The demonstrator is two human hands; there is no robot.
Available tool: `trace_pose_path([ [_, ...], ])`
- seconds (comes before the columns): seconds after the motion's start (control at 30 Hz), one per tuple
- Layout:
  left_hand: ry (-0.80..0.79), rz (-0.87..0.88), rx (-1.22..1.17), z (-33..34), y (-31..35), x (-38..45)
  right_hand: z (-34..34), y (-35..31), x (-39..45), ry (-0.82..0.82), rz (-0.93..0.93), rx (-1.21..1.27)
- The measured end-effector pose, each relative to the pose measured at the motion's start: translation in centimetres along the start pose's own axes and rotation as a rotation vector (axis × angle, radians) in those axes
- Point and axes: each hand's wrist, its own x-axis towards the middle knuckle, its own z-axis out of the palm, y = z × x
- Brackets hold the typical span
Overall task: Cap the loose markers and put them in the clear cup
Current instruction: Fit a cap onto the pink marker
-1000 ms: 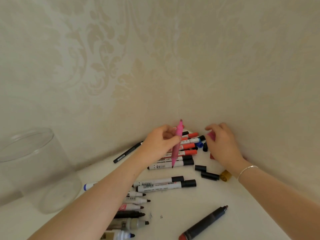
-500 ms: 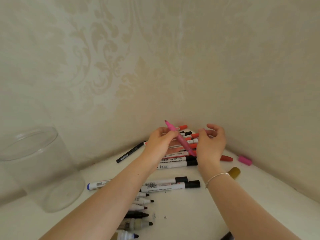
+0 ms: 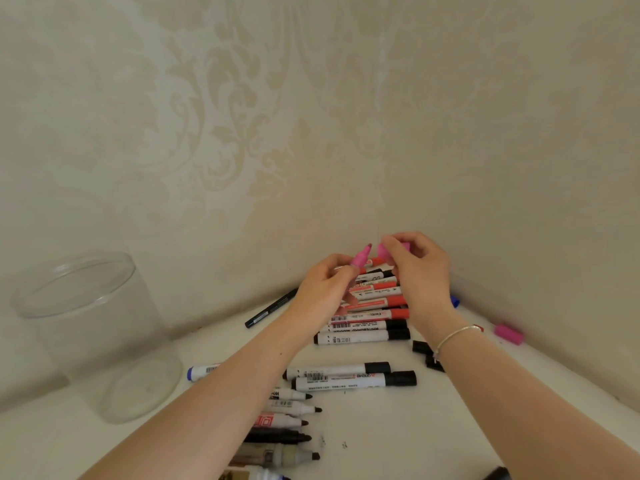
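My left hand (image 3: 323,289) grips a pink marker (image 3: 362,257) with its bare tip pointing up and to the right. My right hand (image 3: 420,271) pinches a pink cap (image 3: 382,250) just right of that tip, a small gap between them. Both hands hover over a row of capped red and black markers (image 3: 363,318) in the corner. The clear cup (image 3: 93,337) stands upright at the left, with nothing in it. Several uncapped markers (image 3: 291,415) lie near my left forearm.
A second pink cap (image 3: 508,334) lies by the right wall. Loose black caps (image 3: 424,348) sit beside my right wrist. A thin black pen (image 3: 272,308) lies along the back wall, a blue-capped marker (image 3: 201,371) near the cup. Patterned walls close the corner.
My right hand has picked up a pink cap and lifted it to the marker's tip. My left hand turned the pink marker tip-up toward the cap.
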Motion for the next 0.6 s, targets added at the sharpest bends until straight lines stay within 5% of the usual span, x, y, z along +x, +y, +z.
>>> trace_pose_path([
  [0.33,-0.059,0.036,0.045,-0.5,-0.2,0.2,0.4,-0.6,0.9,-0.041,0.040,-0.019],
  [0.6,-0.203,0.034,-0.067,-0.7,-0.1,0.3,0.9,-0.5,1.9,-0.209,-0.075,-0.322],
])
